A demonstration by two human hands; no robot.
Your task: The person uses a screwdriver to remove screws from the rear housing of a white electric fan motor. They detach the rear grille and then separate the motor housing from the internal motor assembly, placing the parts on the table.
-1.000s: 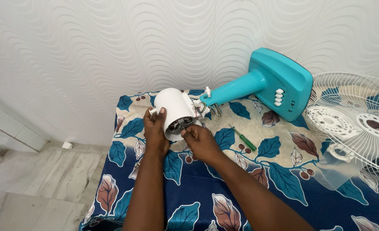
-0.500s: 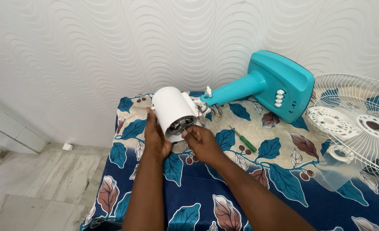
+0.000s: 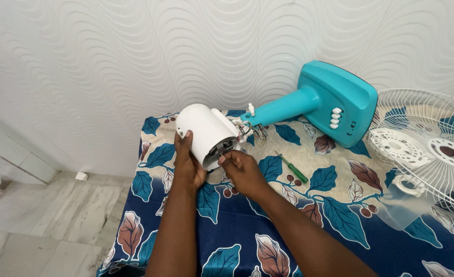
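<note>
A white cylindrical motor cover (image 3: 204,130) sits over the motor at the top of a turquoise fan stand (image 3: 329,102) that lies on its side on the table. My left hand (image 3: 188,165) grips the cover from the left and below. My right hand (image 3: 241,168) has its fingertips pinched at the cover's open rim, where dark motor parts show. Whether they hold a small part I cannot tell. Loose wires (image 3: 251,130) hang between cover and stand.
A green-handled screwdriver (image 3: 291,167) lies on the blue leaf-patterned tablecloth (image 3: 319,215) right of my hands. A white wire fan guard (image 3: 427,146) rests at the right. A wavy white wall is behind; the table's left edge drops to a tiled floor.
The white cover has tilted and shifted a little left and up. My left hand slid lower on its side. My right hand stays at the rim.
</note>
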